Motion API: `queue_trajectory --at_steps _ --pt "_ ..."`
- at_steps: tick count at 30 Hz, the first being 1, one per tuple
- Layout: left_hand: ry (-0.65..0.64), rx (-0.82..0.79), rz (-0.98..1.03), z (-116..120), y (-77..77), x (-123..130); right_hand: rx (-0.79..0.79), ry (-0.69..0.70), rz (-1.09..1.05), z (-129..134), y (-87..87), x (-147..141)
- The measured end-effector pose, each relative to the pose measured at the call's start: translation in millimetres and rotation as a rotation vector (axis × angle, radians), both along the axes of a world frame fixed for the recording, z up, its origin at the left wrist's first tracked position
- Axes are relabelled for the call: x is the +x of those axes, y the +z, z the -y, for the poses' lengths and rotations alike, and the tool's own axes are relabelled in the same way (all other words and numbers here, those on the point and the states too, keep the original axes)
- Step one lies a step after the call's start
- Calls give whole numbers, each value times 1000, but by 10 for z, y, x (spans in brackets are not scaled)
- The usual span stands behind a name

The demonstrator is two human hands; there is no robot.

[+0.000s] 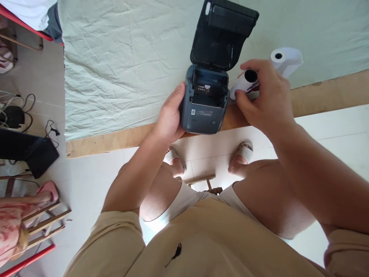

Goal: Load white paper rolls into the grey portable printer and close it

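A dark blue-grey portable label printer [205,119] has its black lid [225,34] swung up, and its paper bay shows nothing inside but a printed label. My left hand [170,113] grips the printer's left side, thumb along the edge. To the right of the printer, my right hand [266,90] pinches a white paper roll [239,86] with a wide black core between thumb and fingers. The roll is tilted, close to the printer's right side. Behind that hand a second white roll [285,59] with a narrow core stands on the cloth, its paper end loose.
A pale green cloth [123,65] covers the table, whose bare wooden edge [115,140] runs in front of me. At left on the floor are a black box-like device [40,154] with cables, a wooden stool [43,225] and another person's foot in a pink shoe [50,190].
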State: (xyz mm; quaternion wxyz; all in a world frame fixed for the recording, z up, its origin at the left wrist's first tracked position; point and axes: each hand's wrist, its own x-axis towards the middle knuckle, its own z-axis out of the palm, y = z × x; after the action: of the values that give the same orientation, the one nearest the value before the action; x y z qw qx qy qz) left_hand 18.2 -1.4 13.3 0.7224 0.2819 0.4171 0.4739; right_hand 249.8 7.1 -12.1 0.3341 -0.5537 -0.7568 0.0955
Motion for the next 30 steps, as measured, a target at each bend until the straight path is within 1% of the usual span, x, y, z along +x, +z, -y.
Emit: queue_trajectory --at_steps 3,5,10,13,16,19,22,25,27,30 --pt "-5 25 23 15 5 -7 -22 36 15 -37 7 -43" --pt "2 14 15 15 13 -5 -44 36 33 -45 19 -65" --pt "15 -35 25 -16 21 -1 -142 -42 71 -35 84 -90" --pt "24 -44 19 -17 42 11 -156 -101 99 -76 118 -160" --pt "5 -35 -16 1 68 30 -128 -158 116 -151 105 -242" --pt "14 -14 -36 17 55 37 -70 -198 159 -210 27 -242" --pt "11 4 -20 19 21 24 36 -171 137 -224 -79 -178" --pt "0 -33 -47 15 19 8 43 -129 85 -189 -115 -163" --pt "-4 -36 -63 15 35 2 2 -132 63 -132 -54 -189" --pt "-20 -23 -53 21 56 -4 -54 -119 77 -2 146 -160"
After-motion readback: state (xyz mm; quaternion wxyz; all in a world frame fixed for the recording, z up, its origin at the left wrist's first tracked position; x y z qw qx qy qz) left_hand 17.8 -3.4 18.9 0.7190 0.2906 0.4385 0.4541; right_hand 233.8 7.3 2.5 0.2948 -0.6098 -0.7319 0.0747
